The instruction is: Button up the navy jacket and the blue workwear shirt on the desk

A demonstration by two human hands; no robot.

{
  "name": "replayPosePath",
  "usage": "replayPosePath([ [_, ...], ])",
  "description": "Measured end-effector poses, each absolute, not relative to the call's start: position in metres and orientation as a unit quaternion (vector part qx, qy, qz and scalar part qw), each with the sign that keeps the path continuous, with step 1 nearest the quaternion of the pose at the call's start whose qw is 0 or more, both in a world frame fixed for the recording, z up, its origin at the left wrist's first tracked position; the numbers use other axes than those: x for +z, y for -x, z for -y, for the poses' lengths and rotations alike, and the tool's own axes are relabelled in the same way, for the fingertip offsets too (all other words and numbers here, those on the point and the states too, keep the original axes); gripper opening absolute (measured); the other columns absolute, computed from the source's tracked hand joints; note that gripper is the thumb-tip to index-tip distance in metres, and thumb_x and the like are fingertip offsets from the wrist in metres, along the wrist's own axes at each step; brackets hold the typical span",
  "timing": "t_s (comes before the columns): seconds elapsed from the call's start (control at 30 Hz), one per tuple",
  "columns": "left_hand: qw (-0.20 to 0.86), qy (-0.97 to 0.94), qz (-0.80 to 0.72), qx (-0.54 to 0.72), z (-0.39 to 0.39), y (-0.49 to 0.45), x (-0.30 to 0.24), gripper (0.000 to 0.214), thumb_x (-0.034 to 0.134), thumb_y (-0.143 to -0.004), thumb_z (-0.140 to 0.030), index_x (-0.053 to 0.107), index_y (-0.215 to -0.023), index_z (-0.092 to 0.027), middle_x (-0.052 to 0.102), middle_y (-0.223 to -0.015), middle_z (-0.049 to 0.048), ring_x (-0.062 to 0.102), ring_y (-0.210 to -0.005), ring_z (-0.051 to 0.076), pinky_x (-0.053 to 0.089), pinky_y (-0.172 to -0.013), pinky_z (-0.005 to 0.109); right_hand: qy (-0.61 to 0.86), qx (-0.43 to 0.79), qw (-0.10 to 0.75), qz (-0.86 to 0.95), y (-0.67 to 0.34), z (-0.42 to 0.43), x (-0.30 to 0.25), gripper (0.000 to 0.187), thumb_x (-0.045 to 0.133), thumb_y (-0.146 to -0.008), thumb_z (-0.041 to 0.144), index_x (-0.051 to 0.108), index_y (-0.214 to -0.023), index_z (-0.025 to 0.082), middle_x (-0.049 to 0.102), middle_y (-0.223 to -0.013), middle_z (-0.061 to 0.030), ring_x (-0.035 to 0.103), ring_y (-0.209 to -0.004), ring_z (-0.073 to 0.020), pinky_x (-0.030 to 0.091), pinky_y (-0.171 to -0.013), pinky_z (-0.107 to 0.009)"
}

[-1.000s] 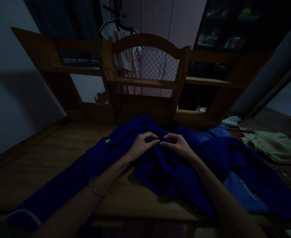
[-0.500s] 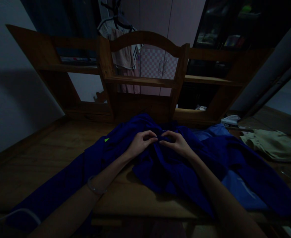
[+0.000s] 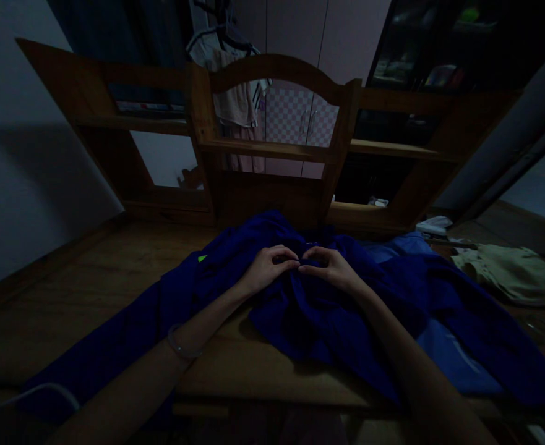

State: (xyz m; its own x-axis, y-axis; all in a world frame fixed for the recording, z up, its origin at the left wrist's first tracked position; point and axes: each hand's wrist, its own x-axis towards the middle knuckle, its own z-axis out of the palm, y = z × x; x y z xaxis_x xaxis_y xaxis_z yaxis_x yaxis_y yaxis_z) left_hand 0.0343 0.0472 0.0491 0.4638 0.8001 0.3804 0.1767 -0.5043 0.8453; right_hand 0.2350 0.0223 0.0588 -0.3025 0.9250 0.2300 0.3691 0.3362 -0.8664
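And there, cloth of the long-sleeved blue garment [image 3: 318, 318] is pinched, thumb nearly to forefinger, by the left hand [image 3: 265, 267] and the right hand [image 3: 336, 270], just beside each other; the wooden desk [image 3: 235, 364] is covered towards its front edge.

There is one left hand [image 3: 268, 267] and one right hand [image 3: 332, 268], so two hands in total. I count one dark blue garment [image 3: 316, 321], with one bright green patch [image 3: 202, 258] on it. There is also one bracelet [image 3: 182, 350], one white cable [image 3: 47, 386], one heap of pale cloth [image 3: 516, 272], one wooden counter [image 3: 235, 368] and one wooden shelf unit [image 3: 272, 149]. Behind, I find two handles [image 3: 302, 122] on two checked doors [image 3: 284, 117]. The hanging clothes [image 3: 235, 105] I cannot count exactly.
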Motion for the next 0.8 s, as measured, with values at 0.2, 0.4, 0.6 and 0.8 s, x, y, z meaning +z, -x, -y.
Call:
replayPosePath([
  [0.2, 0.415, -0.754, -0.322, 0.394, -0.046, -0.035, 0.05, 0.024, 0.063, -0.077, -0.038, 0.067, -0.086, -0.016, 0.067, -0.086, 0.0029, 0.061, -0.082, 0.017, 0.045, -0.077, 0.025, 0.445, 0.338, 0.39, 0.732, -0.235, -0.023, 0.058, 0.024, 0.066, -0.074, 0.039, 0.065, -0.087, 0.019, 0.066, -0.087, -0.0026, 0.061, -0.083, -0.0188, 0.044, -0.077, -0.03],
  [0.4, 0.451, -0.729, -0.316, 0.406, -0.048, -0.036, 0.049, 0.028, 0.061, -0.077, -0.041, 0.063, -0.087, -0.015, 0.065, -0.083, 0.0026, 0.06, -0.078, 0.015, 0.046, -0.073, 0.024, 0.452, 0.242, 0.42, 0.749, -0.23, -0.02, 0.055, 0.016, 0.062, -0.077, 0.032, 0.063, -0.088, 0.02, 0.066, -0.089, -0.0031, 0.062, -0.085, -0.0196, 0.045, -0.078, -0.03],
  [0.6, 0.543, -0.678, -0.323, 0.375, -0.048, -0.038, 0.048, 0.037, 0.061, -0.077, -0.047, 0.054, -0.095, -0.015, 0.063, -0.07, -0.0001, 0.058, -0.061, 0.012, 0.044, -0.058, 0.022, 0.458, 0.248, 0.479, 0.706, -0.229, -0.02, 0.057, 0.021, 0.061, -0.078, 0.039, 0.061, -0.088, 0.021, 0.064, -0.089, -0.0038, 0.06, -0.087, -0.0199, 0.044, -0.08, -0.03],
  [0.8, 0.479, -0.722, -0.336, 0.368, -0.047, -0.04, 0.046, 0.04, 0.062, -0.074, -0.05, 0.058, -0.092, -0.016, 0.062, -0.078, 0.0023, 0.056, -0.066, 0.012, 0.044, -0.058, 0.022, 0.489, 0.327, 0.586, 0.558, -0.252, -0.035, 0.059, 0.035, 0.063, -0.07, 0.053, 0.058, -0.085, 0.022, 0.062, -0.083, -0.0005, 0.058, -0.08, -0.0186, 0.044, -0.072, -0.028],
])
